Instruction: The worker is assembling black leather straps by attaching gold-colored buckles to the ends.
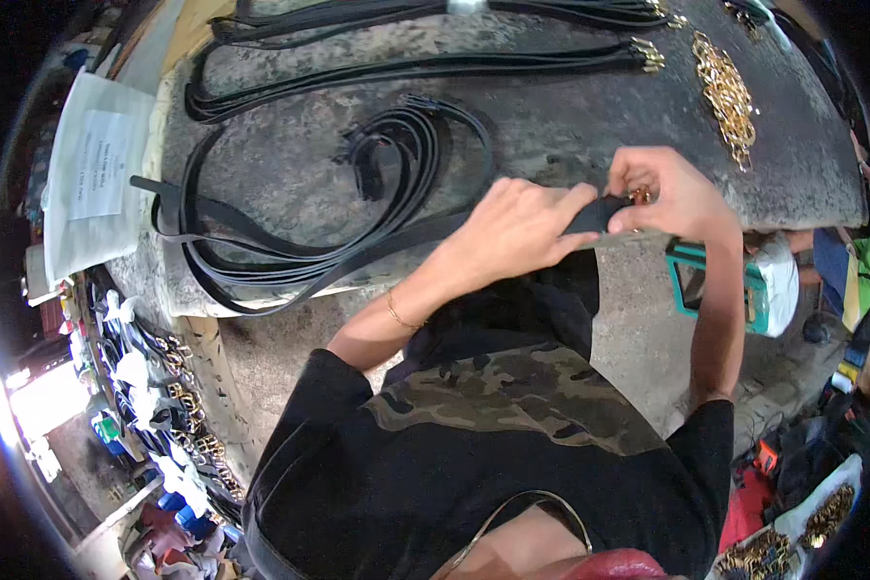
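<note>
The long, flat, black strap (pixel 420 232) lies along the near edge of the counter (pixel 551 126), its long axis running from the left side toward the right and rising slightly away from the body. The left hand (pixel 527 222) pinches it close to its right end, thumb on the near side and fingers on the far side. The right hand (pixel 677 198) is curled, thumb and fingers closed around a small, shiny, gold-coloured metal fitting (pixel 640 195) right at that end; the fingers hide whether the two are joined. The strap end thus lies just left of the right hand, between both hands, and only strap and fitting show in that gap. Toward the counter's left edge, the strap's other stretch runs into a loose coil of narrow black straps (pixel 429 159), the most crowded spot near the left forearm. Beyond, a folded bundle of black straps with gold-coloured tips (pixel 435 66) stretches parallel to the far edge. A heap of gold-coloured metal links (pixel 725 92) lies toward the far right corner, past the right hand. A white plastic packet (pixel 68 232) hangs at the left edge.
</note>
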